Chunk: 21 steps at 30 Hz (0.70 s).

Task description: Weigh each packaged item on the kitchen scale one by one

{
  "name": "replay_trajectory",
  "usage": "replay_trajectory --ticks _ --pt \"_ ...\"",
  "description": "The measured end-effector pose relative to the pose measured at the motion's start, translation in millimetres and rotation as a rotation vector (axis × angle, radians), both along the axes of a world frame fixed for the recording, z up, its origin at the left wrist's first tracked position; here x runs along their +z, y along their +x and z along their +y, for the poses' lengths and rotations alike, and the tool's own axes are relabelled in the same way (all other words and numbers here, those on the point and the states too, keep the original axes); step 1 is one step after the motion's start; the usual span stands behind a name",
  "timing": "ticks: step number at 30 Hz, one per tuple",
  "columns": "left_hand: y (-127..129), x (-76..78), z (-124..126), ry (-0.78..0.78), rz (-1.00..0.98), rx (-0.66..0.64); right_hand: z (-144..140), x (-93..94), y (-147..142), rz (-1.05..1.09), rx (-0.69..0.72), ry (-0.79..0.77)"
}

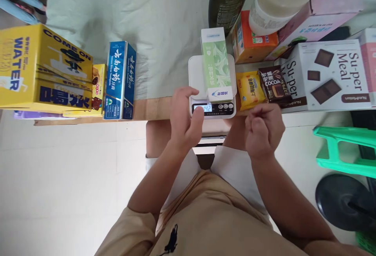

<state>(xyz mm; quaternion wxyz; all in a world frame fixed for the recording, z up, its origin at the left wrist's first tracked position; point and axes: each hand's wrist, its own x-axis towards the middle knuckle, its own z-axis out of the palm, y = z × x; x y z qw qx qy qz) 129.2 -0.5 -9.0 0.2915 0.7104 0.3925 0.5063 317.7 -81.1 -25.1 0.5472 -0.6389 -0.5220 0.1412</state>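
A white kitchen scale [195,76] lies at the table's front edge, its lit display partly covered by my left thumb; the digits 142 show. On its platform rests a green and white carton [216,62], tilted slightly. My left hand [185,117] is at the scale's left front corner, thumb and fingers apart, holding nothing. My right hand [264,128] is curled into a loose fist over the table edge, with nothing visible in it. Just beyond it lie a small yellow snack packet [250,89] and a brown cocoa packet [275,83].
To the left stand a yellow carton [20,68] and a blue toothpaste box [116,77]. Behind the scale are a dark green bottle [229,1], an orange box [255,46] and a Dove bottle [276,5]. A white Su-per Meal box [331,73] and green stool [331,146] are right.
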Motion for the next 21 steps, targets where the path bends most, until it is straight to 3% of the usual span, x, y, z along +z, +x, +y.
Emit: replay_trajectory --ticks 3,6,13,18,21 --pt "7.1 0.8 4.6 -0.089 -0.007 -0.110 18.9 11.5 -5.1 0.019 -0.017 -0.002" --pt "14.2 -6.7 3.1 -0.159 -0.014 -0.185 34.7 18.4 -11.3 -0.095 -0.005 -0.060" --pt "39.0 -28.5 -5.3 -0.216 0.023 -0.130 46.8 16.2 -29.8 -0.117 0.113 -0.347" --pt "39.5 -23.7 -13.8 -0.189 0.006 -0.152 38.6 13.4 -40.3 -0.097 0.113 -0.245" --pt "22.2 -14.0 -16.6 -0.131 0.019 -0.164 32.7 16.0 -52.6 -0.055 0.161 -0.180"
